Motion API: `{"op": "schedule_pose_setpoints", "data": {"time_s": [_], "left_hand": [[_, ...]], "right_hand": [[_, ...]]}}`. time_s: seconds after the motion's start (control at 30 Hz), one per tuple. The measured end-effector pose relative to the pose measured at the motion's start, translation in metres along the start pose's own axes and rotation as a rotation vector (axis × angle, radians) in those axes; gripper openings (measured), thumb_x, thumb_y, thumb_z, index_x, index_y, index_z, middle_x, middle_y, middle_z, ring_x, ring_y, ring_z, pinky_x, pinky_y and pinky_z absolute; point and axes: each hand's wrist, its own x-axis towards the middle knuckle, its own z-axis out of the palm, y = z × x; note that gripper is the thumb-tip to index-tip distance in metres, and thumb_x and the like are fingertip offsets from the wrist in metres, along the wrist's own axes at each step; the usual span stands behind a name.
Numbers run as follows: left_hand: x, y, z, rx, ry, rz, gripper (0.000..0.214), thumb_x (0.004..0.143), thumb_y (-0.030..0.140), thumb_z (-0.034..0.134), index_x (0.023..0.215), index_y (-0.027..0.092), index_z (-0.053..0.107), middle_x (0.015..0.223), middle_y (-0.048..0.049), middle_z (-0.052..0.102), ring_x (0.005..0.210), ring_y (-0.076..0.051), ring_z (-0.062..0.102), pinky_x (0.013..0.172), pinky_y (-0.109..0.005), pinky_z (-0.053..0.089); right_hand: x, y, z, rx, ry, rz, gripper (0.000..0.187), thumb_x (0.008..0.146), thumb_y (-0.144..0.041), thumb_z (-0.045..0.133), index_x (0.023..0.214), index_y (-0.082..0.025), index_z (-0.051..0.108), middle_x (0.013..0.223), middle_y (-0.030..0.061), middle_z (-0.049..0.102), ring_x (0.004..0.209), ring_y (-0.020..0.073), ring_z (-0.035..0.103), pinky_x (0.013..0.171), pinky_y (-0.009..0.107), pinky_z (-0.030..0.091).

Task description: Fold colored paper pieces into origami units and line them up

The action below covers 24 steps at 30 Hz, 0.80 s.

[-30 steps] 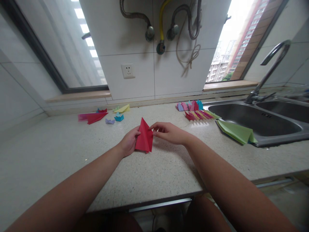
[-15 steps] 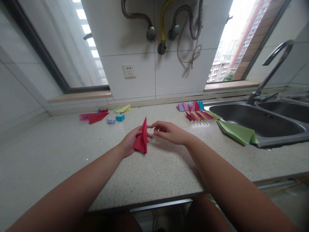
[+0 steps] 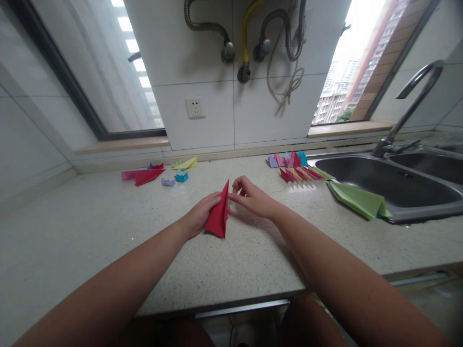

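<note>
A red paper airplane (image 3: 217,218), its nose pointing up and away from me, is gripped in my left hand (image 3: 200,214). The thumb lies on its near face, and fingertips show past its right edge. My right hand (image 3: 253,196) is at that same edge, close to the nose. Its thumb tip reaches the paper, though I cannot tell whether it presses on it. The fingers of this hand are loosely curled and apart from the thumb, with nothing seen between them.
Folded paper boats and planes lie at the back left, among them a red plane (image 3: 149,177) and a blue boat (image 3: 181,177). Colourful folded pieces (image 3: 302,174) stand in rows at the back right. A green paper plane (image 3: 358,198) overlaps the rim of the sink (image 3: 419,215).
My left hand has brought the red airplane slightly right and nearer to me. My right hand's index finger has lifted and drawn back from the paper, while its thumb has moved to the edge.
</note>
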Motion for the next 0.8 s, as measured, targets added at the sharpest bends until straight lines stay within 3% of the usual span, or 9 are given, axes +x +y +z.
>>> {"op": "schedule_pose_setpoints", "data": {"time_s": [0.2, 0.37, 0.53, 0.8], "left_hand": [[-0.0032, -0.0043, 0.0018, 0.089, -0.086, 0.01, 0.04, 0.087, 0.055, 0.058, 0.096, 0.017, 0.057, 0.076, -0.0044, 0.063, 0.063, -0.016, 0.06, 0.06, -0.027, 0.044], [-0.0044, -0.0057, 0.0007, 0.135, -0.135, 0.018, 0.034, 0.084, 0.048, 0.063, 0.093, 0.016, 0.057, 0.074, -0.0026, 0.059, 0.065, -0.015, 0.057, 0.064, -0.027, 0.043], [-0.0035, -0.0027, 0.0039, 0.163, -0.13, 0.011, 0.031, 0.087, 0.046, 0.054, 0.098, 0.017, 0.057, 0.075, -0.0036, 0.062, 0.065, -0.017, 0.058, 0.063, -0.028, 0.043], [-0.0036, -0.0007, 0.0042, 0.259, -0.141, -0.021, 0.054, 0.094, 0.055, 0.037, 0.076, 0.012, 0.064, 0.072, -0.0072, 0.062, 0.065, -0.016, 0.056, 0.066, -0.028, 0.042]], "right_hand": [[0.0036, 0.0045, 0.0069, 0.018, -0.096, -0.011, 0.036, 0.09, -0.047, 0.058, 0.11, -0.017, 0.06, 0.087, 0.0017, 0.059, 0.072, 0.0131, 0.05, 0.068, 0.028, 0.042], [0.0032, 0.0018, 0.0097, 0.093, -0.179, -0.068, 0.029, 0.091, -0.042, 0.056, 0.104, -0.017, 0.065, 0.096, 0.0044, 0.064, 0.08, 0.0144, 0.054, 0.072, 0.028, 0.044], [0.0044, 0.0006, 0.0079, 0.139, -0.147, -0.074, 0.024, 0.091, -0.037, 0.057, 0.099, -0.017, 0.066, 0.093, 0.0039, 0.064, 0.079, 0.0144, 0.054, 0.072, 0.028, 0.043], [0.0053, 0.0034, 0.0072, 0.309, -0.14, -0.03, 0.02, 0.085, -0.037, 0.063, 0.087, -0.017, 0.066, 0.083, 0.0025, 0.063, 0.079, 0.0151, 0.056, 0.071, 0.028, 0.043]]}}
